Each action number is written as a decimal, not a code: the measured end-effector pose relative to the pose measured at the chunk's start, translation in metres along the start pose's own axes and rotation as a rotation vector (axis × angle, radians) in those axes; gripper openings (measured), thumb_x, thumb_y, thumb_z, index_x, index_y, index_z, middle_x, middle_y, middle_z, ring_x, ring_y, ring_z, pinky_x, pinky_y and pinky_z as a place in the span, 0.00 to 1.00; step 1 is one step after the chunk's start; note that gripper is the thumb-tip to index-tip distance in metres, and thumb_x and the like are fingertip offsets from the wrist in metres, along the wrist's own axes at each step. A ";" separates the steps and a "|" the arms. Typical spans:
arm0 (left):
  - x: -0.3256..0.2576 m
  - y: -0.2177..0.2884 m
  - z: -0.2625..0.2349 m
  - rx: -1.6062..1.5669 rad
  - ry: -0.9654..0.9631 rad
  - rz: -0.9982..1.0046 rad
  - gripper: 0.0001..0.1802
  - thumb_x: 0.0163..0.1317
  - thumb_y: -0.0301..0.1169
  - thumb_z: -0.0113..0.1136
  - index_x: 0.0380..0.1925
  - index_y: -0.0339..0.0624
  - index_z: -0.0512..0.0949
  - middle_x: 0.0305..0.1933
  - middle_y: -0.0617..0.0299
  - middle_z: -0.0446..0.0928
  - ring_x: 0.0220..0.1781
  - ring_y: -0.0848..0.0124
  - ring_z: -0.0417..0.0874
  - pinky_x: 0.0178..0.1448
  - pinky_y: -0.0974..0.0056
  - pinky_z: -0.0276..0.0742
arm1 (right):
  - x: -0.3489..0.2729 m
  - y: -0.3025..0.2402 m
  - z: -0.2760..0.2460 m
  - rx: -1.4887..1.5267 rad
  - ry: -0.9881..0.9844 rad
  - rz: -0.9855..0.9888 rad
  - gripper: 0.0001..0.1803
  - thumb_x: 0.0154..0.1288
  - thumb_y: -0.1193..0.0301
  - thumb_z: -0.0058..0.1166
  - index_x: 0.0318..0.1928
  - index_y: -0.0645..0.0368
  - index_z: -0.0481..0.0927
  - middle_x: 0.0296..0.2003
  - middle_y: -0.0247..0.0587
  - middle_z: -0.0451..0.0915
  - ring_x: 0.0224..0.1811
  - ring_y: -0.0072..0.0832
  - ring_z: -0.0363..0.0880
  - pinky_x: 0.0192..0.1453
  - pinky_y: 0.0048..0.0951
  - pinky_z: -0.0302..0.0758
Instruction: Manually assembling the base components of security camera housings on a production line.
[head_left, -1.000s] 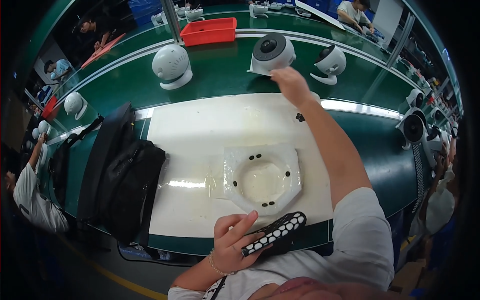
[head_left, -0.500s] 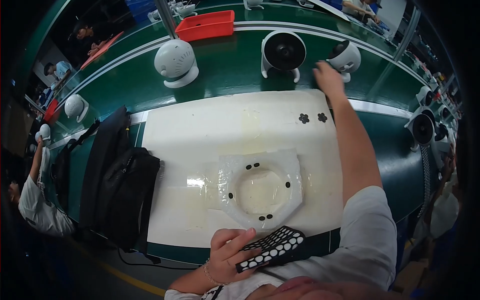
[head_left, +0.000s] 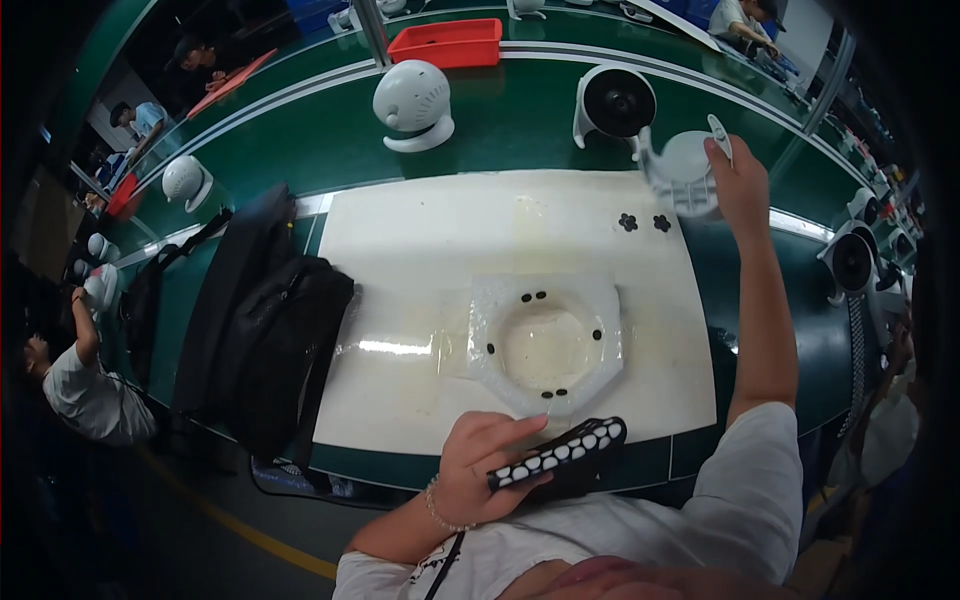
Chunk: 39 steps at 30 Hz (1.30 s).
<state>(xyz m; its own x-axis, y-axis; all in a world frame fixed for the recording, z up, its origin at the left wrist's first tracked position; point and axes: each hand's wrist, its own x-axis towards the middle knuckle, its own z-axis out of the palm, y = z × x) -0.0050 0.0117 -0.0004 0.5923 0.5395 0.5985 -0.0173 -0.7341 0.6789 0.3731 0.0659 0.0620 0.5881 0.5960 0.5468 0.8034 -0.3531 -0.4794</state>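
Note:
In my right hand [head_left: 742, 190] is a small white fan [head_left: 685, 180], gripped by its stand and lifted above the far right of the bench, its ribbed underside showing. My left hand [head_left: 485, 465] holds a black sheet with white round spots [head_left: 565, 452] close to my body, its fingers bent round the near end. Just beyond that sheet lies a white octagonal ring [head_left: 484, 318] wrapped in clear film, with several small black oval pads on it. Two black flower-shaped pieces [head_left: 645, 223] lie on the cream board [head_left: 400, 240], near the raised fan.
Two more fans, a white one [head_left: 412, 100] and one with a black front [head_left: 618, 102], stand along the back. Behind them is a red bin [head_left: 445, 45]. A black bag [head_left: 270, 350] lies left of the board. Further fans [head_left: 852, 262] stand at the right; co-workers sit around.
My right hand has picked up the white fan from the back of the bench and tilted it, bringing it nearer. The left hand still holds the spotted sheet, now turned more edge-on.

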 end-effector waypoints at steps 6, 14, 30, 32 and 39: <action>-0.001 0.000 -0.002 -0.096 0.062 -0.022 0.11 0.38 0.24 0.67 0.24 0.36 0.76 0.39 0.56 0.78 0.31 0.63 0.78 0.34 0.65 0.72 | -0.089 -0.088 -0.044 1.091 -0.515 0.145 0.12 0.65 0.62 0.44 0.38 0.59 0.71 0.19 0.28 0.71 0.21 0.11 0.67 0.25 0.11 0.62; -0.010 -0.003 0.003 -0.324 0.117 -0.094 0.11 0.42 0.21 0.65 0.30 0.33 0.78 0.37 0.56 0.78 0.31 0.70 0.79 0.37 0.72 0.73 | -0.129 -0.092 -0.032 1.104 -0.892 0.301 0.16 0.65 0.62 0.43 0.46 0.59 0.68 0.31 0.34 0.73 0.31 0.14 0.67 0.35 0.14 0.65; -0.003 0.011 0.023 -0.705 0.374 -0.340 0.09 0.43 0.18 0.64 0.24 0.33 0.73 0.32 0.52 0.76 0.32 0.68 0.77 0.37 0.69 0.71 | -0.178 -0.107 -0.066 0.590 -0.460 -0.871 0.24 0.41 0.73 0.64 0.44 0.53 0.74 0.32 0.31 0.75 0.34 0.30 0.71 0.46 0.32 0.61; -0.009 -0.001 0.015 -0.592 0.279 -0.292 0.09 0.43 0.18 0.64 0.24 0.33 0.73 0.29 0.54 0.76 0.30 0.68 0.76 0.34 0.69 0.70 | -0.177 -0.107 -0.067 0.600 -0.481 -0.847 0.24 0.42 0.73 0.64 0.44 0.53 0.74 0.31 0.31 0.76 0.34 0.29 0.72 0.46 0.32 0.62; -0.013 -0.005 0.008 -0.377 0.234 -0.218 0.09 0.40 0.16 0.64 0.22 0.34 0.72 0.22 0.57 0.73 0.23 0.68 0.74 0.28 0.69 0.68 | -0.159 -0.109 -0.083 0.567 -0.646 -0.743 0.14 0.46 0.72 0.62 0.37 0.54 0.77 0.31 0.30 0.78 0.35 0.27 0.73 0.44 0.30 0.64</action>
<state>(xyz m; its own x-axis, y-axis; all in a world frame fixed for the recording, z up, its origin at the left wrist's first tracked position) -0.0060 0.0046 -0.0149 0.4188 0.7736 0.4755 -0.2286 -0.4170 0.8797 0.1999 -0.0499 0.0841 -0.3067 0.8401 0.4474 0.6792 0.5225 -0.5155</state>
